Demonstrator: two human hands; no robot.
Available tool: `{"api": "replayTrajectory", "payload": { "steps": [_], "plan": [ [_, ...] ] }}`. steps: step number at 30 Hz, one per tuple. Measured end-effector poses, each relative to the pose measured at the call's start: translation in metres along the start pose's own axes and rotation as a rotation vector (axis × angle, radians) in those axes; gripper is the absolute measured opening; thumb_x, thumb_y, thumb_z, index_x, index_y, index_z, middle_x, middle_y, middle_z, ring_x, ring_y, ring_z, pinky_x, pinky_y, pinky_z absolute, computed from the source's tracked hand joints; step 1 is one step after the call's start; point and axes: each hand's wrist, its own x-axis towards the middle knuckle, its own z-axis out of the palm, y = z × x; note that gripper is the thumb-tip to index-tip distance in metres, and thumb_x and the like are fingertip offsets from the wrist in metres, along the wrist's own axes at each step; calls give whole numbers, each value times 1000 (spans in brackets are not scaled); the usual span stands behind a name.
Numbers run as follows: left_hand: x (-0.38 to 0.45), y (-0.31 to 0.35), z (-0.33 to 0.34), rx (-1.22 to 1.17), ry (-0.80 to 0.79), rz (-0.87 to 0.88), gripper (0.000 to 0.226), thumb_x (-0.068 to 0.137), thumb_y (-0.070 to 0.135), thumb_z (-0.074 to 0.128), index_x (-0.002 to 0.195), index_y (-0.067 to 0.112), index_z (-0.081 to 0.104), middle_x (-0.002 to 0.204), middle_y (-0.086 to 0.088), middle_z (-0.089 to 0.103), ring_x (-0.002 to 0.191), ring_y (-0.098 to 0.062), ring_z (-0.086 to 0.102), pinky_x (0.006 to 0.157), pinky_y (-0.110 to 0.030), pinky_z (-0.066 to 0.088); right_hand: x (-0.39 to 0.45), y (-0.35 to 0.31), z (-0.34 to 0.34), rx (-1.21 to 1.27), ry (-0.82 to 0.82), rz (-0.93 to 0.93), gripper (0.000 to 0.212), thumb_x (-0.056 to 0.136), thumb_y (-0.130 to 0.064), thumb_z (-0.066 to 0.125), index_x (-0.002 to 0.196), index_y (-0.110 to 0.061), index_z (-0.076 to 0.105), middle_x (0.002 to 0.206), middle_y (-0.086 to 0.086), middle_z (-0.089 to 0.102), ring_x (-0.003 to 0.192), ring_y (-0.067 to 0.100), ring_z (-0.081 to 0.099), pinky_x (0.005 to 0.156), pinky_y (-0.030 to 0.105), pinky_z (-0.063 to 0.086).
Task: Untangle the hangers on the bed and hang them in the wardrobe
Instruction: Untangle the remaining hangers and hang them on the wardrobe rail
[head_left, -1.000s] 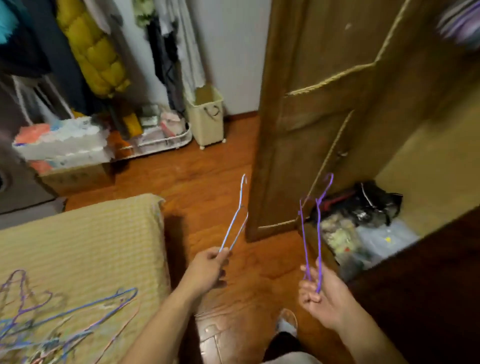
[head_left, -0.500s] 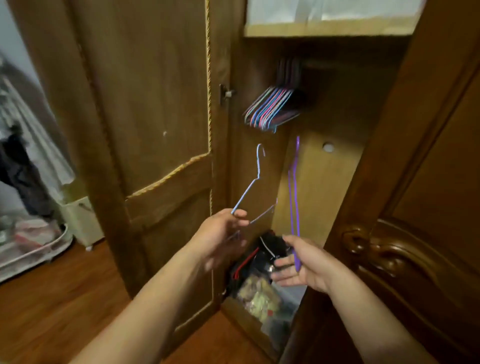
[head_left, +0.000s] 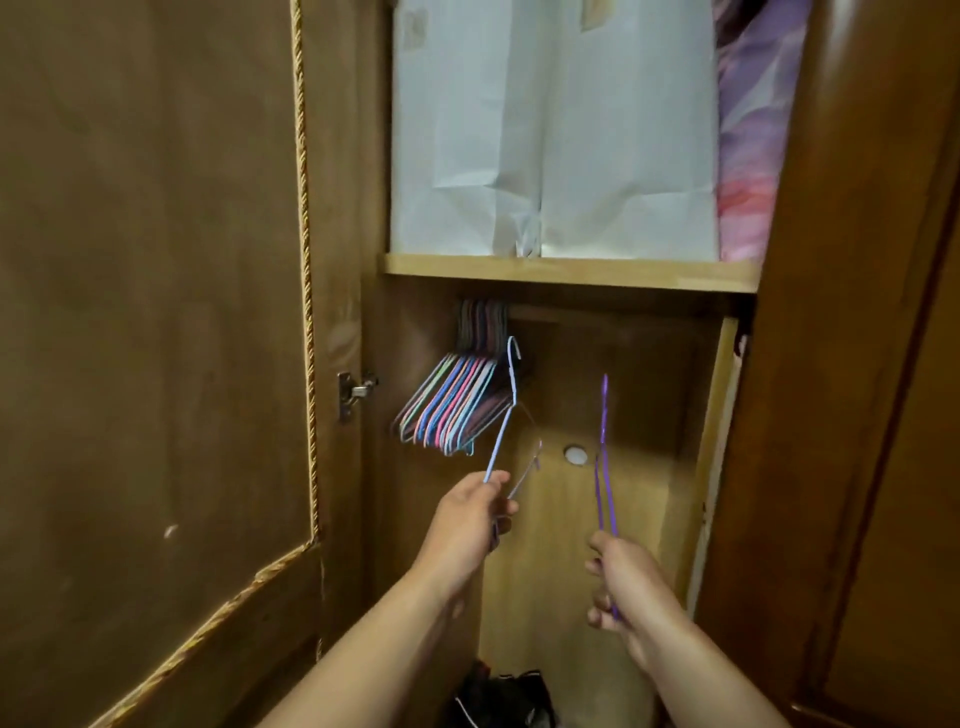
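Holding position inside the open wardrobe (head_left: 717, 415), the light blue hanger (head_left: 501, 431) stands nearly upright, its hook at the top reaching level with the row of hung hangers (head_left: 452, 405) and just to their right. The left hand (head_left: 470, 525) pinches this hanger at its lower part, fingers curled round the wire. The purple hanger (head_left: 604, 452) stands edge-on and upright to the right, well apart from the hung row, hook uppermost. The right hand (head_left: 631, 582) grips its lower end, fingers curled round the wire.

The hung hangers, in blue, pink, green and white, sit bunched together at the left end under the wooden shelf (head_left: 571, 273); their hooks are in shadow. A small round white disc (head_left: 575, 455) sits on the back panel between the two held hangers. Above the shelf stand white paper bags (head_left: 550, 130) and a purple-pink fabric bundle (head_left: 753, 130). The left door (head_left: 156, 312) stands open, with a metal hinge (head_left: 353, 392) at its edge. Dark items (head_left: 498, 696) lie on the wardrobe floor.
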Motion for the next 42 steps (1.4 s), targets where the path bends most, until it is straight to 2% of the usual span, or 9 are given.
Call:
{"api": "replayTrajectory", "payload": {
  "steps": [5,13,19,26,32,35,37,39,42],
  "plan": [
    [96,24,-4,21,-61,101,27,105,27,41,111,21,66,90,-5,66,82,-11,58,65,-20,41,36,-33,36,-21,109,-106,27,100,-32,46,125,-21,50,119,9,54,65,16,41,43,23,43],
    [212,33,3,89,-118,11,24,104,23,41,114,13,61,87,-8,65,77,-19,59,66,-28,45,59,-49,64,0,151,-80,29,102,-41,42,120,-22,54,87,7,43,48,11,33,40,22,44],
    [248,-3,-1,260,-29,-39,38,103,18,39,139,9,45,136,-15,57,121,-34,57,106,-41,45,70,-53,72,-31,118,-81,39,100,-55,40,105,-20,58,89,3,51,41,8,30,42,23,45],
    [229,14,-16,517,-134,27,58,101,18,42,156,17,23,153,-12,41,134,-34,46,111,-41,39,73,-67,86,-148,114,-177,37,99,-58,37,108,-26,54,92,5,54,44,10,39,42,24,45],
    [217,27,-48,638,-179,76,55,99,21,47,152,21,33,131,-16,60,93,-28,67,79,-34,54,80,-65,96,-195,132,-205,33,100,-57,33,116,-32,46,95,9,57,51,13,45,48,30,53],
    [223,35,-59,650,-152,87,46,100,15,48,146,17,42,123,-23,65,64,-21,61,70,-41,55,100,-77,106,-196,151,-227,37,100,-58,30,120,-31,45,96,8,55,59,15,48,52,34,57],
    [229,38,-64,639,-138,111,44,101,13,47,144,15,46,127,-27,62,49,-15,49,47,-29,46,116,-85,113,-185,159,-243,42,99,-60,28,121,-28,45,96,7,53,60,16,48,53,36,57],
    [235,37,-70,634,-117,128,41,101,12,45,142,14,48,127,-28,62,44,-12,42,39,-22,31,131,-88,124,-201,152,-237,45,100,-58,25,122,-24,44,90,7,51,54,16,48,55,39,59],
    [242,31,-77,601,-85,108,38,100,14,46,138,14,52,107,-20,68,50,-16,49,45,-22,35,142,-82,148,-256,141,-217,44,101,-55,24,131,-27,41,77,7,51,45,16,50,49,37,58]
  ]
}}
